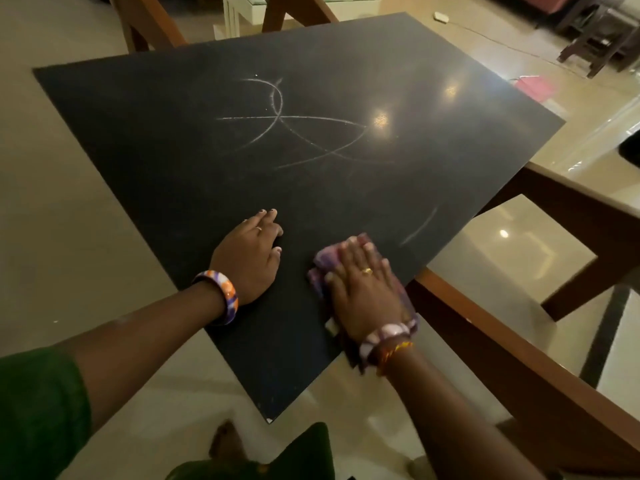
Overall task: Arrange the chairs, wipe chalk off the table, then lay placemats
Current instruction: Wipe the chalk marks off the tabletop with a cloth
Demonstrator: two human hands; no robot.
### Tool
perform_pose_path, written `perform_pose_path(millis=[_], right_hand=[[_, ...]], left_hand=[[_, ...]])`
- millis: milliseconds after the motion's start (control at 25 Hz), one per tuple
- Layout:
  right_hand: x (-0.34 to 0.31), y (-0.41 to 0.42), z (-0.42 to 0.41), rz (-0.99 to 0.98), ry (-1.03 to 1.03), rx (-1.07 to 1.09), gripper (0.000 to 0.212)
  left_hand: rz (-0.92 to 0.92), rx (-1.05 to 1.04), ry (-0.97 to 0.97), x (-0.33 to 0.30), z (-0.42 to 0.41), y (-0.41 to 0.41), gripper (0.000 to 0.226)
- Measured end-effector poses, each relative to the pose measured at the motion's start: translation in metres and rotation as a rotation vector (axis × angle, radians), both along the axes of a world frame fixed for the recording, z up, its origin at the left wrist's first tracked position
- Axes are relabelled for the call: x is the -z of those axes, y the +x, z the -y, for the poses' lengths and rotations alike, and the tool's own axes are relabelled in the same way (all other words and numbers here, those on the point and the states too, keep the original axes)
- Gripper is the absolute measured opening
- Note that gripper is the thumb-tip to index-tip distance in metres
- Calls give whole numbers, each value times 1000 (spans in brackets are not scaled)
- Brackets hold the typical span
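Both forearms reach forward side by side. The left hand (247, 256) lies palm down with fingers loosely bent at the tips. Just beside it, the right hand (367, 289) lies flat, fingers straight and together, pressing downward, palm down.

Your table top (180, 140) was black with a dull sheen, crossed by pale white chalk lines (294, 126). The cloth (323, 261) you pressed was mottled purple and pink. Your left bangle (227, 294) was orange, purple and white; the right bangle (384, 336) purple and white. Your sleeve (38, 407) was green. The table frame (491, 344) was reddish-brown wood, the floor (69, 254) glossy beige.
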State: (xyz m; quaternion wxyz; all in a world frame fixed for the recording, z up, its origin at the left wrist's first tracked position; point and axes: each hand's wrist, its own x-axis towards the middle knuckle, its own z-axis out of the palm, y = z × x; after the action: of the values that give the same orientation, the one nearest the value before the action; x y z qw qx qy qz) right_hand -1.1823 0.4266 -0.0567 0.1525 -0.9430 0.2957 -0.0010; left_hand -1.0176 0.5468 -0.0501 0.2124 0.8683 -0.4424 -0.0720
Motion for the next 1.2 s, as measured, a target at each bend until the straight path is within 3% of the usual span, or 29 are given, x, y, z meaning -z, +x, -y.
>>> perform_pose_path(millis=[160, 280, 360, 440, 520, 640, 760, 880, 1000, 1120, 1200], right_hand=[[-4, 25, 137, -98, -25, 299, 56], [-3, 29, 163, -94, 26, 503, 61], [4, 27, 125, -41, -39, 331, 59], [5, 21, 70, -13, -40, 27, 58], [2, 19, 68, -41, -17, -145, 58], [-2, 18, 159, -8, -61, -14, 58], [-2, 11, 270, -50, 22, 203, 59], [-4, 13, 298, -69, 32, 280, 59], [-5, 18, 240, 5, -29, 79, 59], [-6, 17, 166, 18, -3, -307, 58], [-6, 32, 178, -3, -41, -444, 57]], left_hand=[[-40, -29, 37, 1, 16, -4, 39], [-36, -88, 60, 1, 18, -9, 41], [-35, -124, 66, 1, 30, -15, 42], [-46, -98, 54, 1, 53, -23, 41], [-41, -55, 35, 3, 92, -30, 40], [-57, -120, 9, 3, 137, -30, 38], [-42, -206, 15, 5, 154, -28, 35], [-24, -250, 18, 5, 154, -31, 35], [-7, -263, 2, 5, 155, -30, 36], [-9, -277, -3, 6, 154, -31, 34], [7, -310, -8, 5, 152, -30, 30]])
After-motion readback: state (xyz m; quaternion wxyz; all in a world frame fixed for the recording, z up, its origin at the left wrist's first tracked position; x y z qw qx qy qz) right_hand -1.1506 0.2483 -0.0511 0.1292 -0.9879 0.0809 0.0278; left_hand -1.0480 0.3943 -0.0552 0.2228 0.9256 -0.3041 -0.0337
